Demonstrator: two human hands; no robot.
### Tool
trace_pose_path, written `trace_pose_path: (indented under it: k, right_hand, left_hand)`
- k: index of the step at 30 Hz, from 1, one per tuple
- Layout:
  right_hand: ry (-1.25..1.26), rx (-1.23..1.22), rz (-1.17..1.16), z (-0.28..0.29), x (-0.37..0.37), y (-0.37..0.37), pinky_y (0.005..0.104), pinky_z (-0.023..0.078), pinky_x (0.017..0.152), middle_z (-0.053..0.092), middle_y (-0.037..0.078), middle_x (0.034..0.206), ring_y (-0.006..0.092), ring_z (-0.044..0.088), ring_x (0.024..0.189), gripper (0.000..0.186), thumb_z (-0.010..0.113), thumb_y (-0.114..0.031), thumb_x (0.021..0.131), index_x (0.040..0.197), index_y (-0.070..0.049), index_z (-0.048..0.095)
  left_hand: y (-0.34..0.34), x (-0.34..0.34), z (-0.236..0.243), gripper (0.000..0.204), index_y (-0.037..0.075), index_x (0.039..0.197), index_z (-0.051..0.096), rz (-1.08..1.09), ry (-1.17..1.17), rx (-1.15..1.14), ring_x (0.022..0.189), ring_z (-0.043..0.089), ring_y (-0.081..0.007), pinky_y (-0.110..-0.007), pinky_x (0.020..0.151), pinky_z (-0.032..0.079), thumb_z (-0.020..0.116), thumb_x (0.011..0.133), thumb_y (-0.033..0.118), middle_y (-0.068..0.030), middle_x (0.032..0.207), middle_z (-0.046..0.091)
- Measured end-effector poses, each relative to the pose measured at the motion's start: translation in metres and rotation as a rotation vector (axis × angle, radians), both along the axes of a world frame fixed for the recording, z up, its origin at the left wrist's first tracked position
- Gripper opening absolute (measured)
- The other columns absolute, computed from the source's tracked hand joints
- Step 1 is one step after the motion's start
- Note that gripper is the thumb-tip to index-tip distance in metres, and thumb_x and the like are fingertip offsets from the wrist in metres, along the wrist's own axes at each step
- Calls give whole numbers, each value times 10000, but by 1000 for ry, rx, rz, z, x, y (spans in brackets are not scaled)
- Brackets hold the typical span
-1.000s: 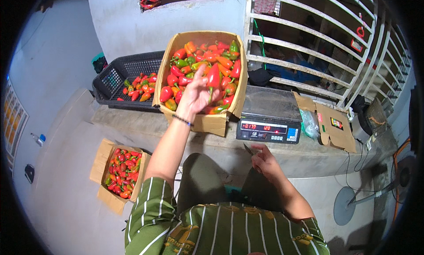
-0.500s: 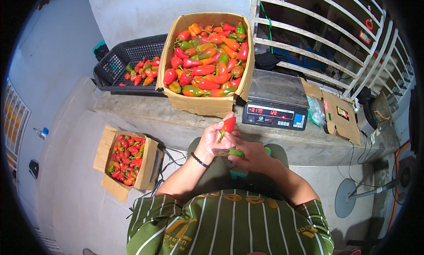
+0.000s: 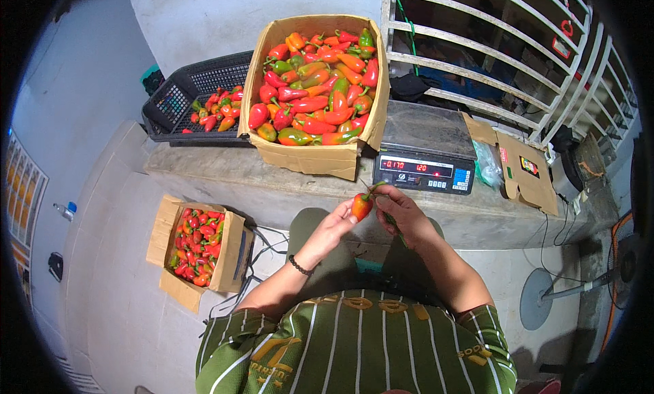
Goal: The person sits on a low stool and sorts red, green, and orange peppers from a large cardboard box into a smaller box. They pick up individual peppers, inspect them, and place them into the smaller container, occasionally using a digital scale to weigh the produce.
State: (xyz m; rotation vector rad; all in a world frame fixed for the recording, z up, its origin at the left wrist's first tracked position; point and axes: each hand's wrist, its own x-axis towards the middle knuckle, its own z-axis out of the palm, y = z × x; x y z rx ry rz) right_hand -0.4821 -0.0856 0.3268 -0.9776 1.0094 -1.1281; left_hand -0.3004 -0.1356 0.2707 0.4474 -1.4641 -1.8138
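My left hand [image 3: 334,225] grips a chili pepper [image 3: 361,208], orange-red and plump, between thumb and fingers, above my lap. Its green stem [image 3: 374,188] points up and to the right. Close against it, my right hand [image 3: 407,219] is closed, thumb and fingertips pinching at the stem. Some dark green, thin stuff [image 3: 392,221] shows under the right fingers; its kind I cannot make out. Beyond my hands, a large cardboard box [image 3: 306,157] on the concrete ledge is full of red, orange and green peppers [image 3: 310,104].
A black plastic crate [image 3: 174,97] with some peppers stands left of the large box. Right of it is a digital scale [image 3: 424,172], then flattened cardboard [image 3: 528,172]. On the floor at left, an open smaller box [image 3: 228,258] holds red peppers. A fan [image 3: 537,298] stands at right.
My hands have drawn slightly apart and the right has risen to the stem. The held pepper was bright red with its stem downward; an orange-red one with stem up now shows.
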Motion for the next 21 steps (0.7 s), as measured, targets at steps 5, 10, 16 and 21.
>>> trace_pose_path:
  k: [5,10,16,21]
  right_hand:
    - [370,-146,11,-1,16,3,190,329,498,460,-35,685,40,395,569,320,545,-222,876,1151,-69,488]
    - [545,-296,55,-12,14,7,222,356,576,480,-28,698,53,414,622,354,583,-237,851,1137,-64,465]
    - [747,-270,120,-1,13,10,337,458,681,600,138,765,202,604,737,488,596,-372,802,1142,-42,478]
    - [769,-343,196,6,14,13,344,464,702,617,125,799,199,609,754,445,578,-325,829,1157,-38,492]
  left_hand:
    - [10,-9,-1,450,40,1201,434,288,-315,-227,809,524,-119,-256,758,451,595,782,74,-18,926,548]
    - [9,-7,-5,213,19,873,573,344,-229,-111,716,531,-55,-240,631,450,675,718,123,-5,787,609]
    - [21,-1,17,71,36,725,567,223,-405,-67,595,468,-31,-206,517,369,632,714,63,51,643,537]
    - [27,8,34,99,54,655,535,86,-414,96,577,457,-50,-195,528,355,632,670,66,44,628,521]
